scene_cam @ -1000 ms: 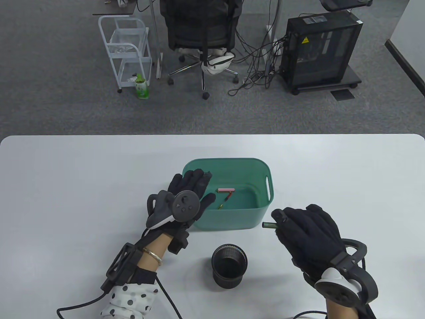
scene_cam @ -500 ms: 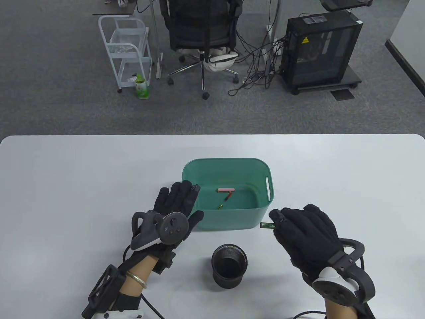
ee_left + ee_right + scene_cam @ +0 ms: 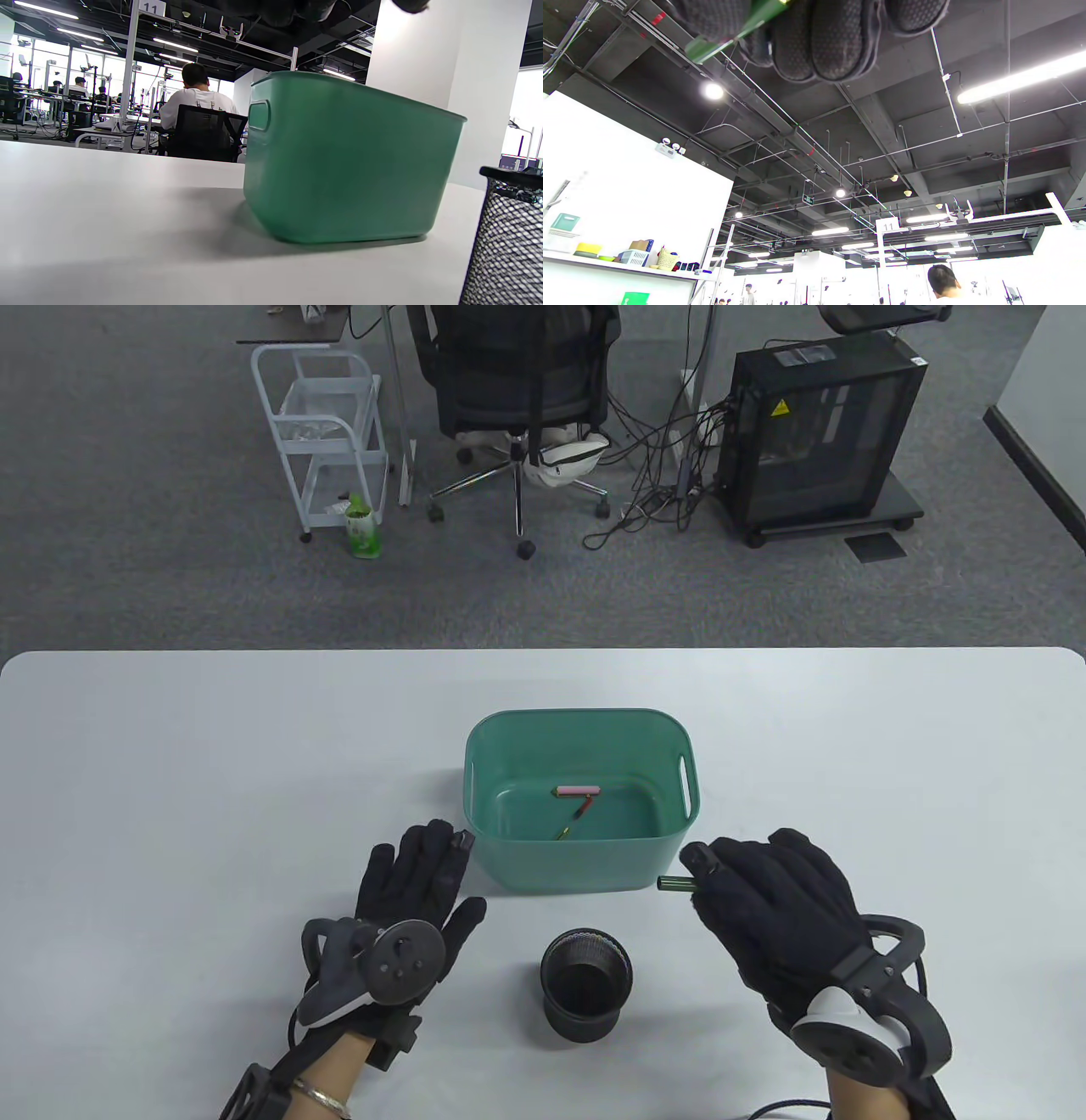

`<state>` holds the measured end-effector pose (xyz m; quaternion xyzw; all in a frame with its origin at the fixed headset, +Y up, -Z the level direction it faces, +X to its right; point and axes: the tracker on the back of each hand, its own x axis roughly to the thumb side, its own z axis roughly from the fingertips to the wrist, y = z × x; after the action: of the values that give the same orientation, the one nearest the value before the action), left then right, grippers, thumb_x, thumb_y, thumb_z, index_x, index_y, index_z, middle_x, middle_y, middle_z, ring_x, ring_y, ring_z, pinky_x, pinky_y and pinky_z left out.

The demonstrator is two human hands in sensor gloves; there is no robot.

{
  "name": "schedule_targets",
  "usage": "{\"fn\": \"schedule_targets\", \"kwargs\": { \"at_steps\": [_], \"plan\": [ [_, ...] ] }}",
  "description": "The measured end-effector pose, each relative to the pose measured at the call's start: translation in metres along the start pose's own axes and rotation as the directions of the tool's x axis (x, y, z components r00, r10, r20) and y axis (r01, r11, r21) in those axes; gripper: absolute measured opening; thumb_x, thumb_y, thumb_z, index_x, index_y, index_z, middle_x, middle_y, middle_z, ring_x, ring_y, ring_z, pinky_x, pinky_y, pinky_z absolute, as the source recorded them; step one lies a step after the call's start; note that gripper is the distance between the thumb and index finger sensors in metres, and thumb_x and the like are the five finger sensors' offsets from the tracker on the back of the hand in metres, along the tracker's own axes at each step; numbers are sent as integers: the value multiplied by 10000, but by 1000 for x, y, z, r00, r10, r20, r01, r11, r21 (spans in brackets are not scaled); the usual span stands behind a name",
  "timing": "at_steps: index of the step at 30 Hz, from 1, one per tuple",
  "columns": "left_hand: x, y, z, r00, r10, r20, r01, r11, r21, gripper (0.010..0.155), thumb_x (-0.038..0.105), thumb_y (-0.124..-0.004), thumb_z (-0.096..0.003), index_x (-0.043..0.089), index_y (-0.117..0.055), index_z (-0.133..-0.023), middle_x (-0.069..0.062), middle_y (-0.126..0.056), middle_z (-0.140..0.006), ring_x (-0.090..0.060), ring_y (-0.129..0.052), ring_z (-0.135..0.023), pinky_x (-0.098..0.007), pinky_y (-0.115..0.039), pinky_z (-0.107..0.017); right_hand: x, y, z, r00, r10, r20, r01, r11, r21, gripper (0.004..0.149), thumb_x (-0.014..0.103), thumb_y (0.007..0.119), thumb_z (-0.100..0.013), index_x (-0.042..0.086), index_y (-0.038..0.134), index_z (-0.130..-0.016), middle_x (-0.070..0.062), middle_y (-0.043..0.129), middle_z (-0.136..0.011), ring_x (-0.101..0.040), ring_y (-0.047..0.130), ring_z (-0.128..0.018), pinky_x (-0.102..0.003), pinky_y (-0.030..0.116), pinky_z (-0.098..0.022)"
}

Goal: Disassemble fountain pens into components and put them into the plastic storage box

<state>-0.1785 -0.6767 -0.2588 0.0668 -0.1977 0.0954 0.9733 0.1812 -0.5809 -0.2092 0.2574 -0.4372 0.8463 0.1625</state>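
Observation:
The green plastic storage box (image 3: 577, 715) stands mid-table; a pink pen part (image 3: 579, 791) and a thin red-and-yellow part (image 3: 575, 819) lie on its floor. My left hand (image 3: 428, 869) lies flat with straight fingers on the table, just left of the box's near corner, holding nothing. At the box's front right corner my right hand (image 3: 730, 878) grips a green pen part (image 3: 676, 884), whose end pokes out toward the box. In the right wrist view the green pen part (image 3: 729, 31) sits between curled fingers (image 3: 818, 42). The left wrist view shows the box wall (image 3: 348, 161) close by.
A black mesh pen cup (image 3: 587, 984) stands between my hands, near the front edge; its mesh (image 3: 505, 241) fills the left wrist view's right edge. Beyond the table are an office chair (image 3: 517, 381), a white trolley (image 3: 327, 432) and a computer case (image 3: 819, 432).
My left hand has drawn back from over the box's left rim down to the table beside it. The right hand with the green pen part has shifted slightly left.

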Motion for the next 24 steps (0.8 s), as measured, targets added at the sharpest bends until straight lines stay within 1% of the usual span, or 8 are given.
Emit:
{"fn": "schedule_targets", "kwargs": {
  "at_steps": [2,5,9,12,24],
  "plan": [
    [1,-6,6,1000,3,-6,-3,1000,10,708,512,-480,-699,112,-434,-1282,-180,-437,-1343,-407,-407,-1221,-574,-262,-880,2,1,0,1000,-1,4,1,1000,7,431,479,701,-557,356,814,-955,59,838,-917,-138,867,-772,-455,629,-748],
    [3,-17,15,1000,28,-11,-28,1000,-3,711,514,-478,-698,112,-426,-1283,-177,-428,-1345,-406,-398,-1223,-573,-255,-881,4,2,0,1000,-1,12,1,1000,9,432,480,700,-557,355,814,-955,61,838,-917,-139,868,-771,-456,629,-748],
    [7,-27,22,1000,-24,-7,24,1000,-8,710,513,-478,-695,114,-423,-1281,-176,-426,-1343,-404,-396,-1221,-571,-254,-881,5,5,0,1000,-6,14,6,1000,22,432,479,700,-557,354,814,-955,61,839,-916,-138,867,-772,-455,630,-748],
    [8,-30,25,998,-57,1,57,998,-16,711,513,-479,-692,116,-419,-1279,-170,-422,-1343,-401,-390,-1223,-569,-250,-882,5,8,0,1000,6,16,-6,999,34,432,479,700,-557,354,816,-954,59,840,-916,-138,868,-771,-456,631,-746],
    [6,-31,28,998,-59,9,59,998,-26,712,514,-476,-690,119,-406,-1278,-171,-411,-1342,-401,-381,-1221,-568,-243,-880,6,13,0,1000,17,22,-18,998,62,432,479,699,-558,353,816,-955,58,841,-915,-139,871,-769,-457,632,-746]
  ]
}}
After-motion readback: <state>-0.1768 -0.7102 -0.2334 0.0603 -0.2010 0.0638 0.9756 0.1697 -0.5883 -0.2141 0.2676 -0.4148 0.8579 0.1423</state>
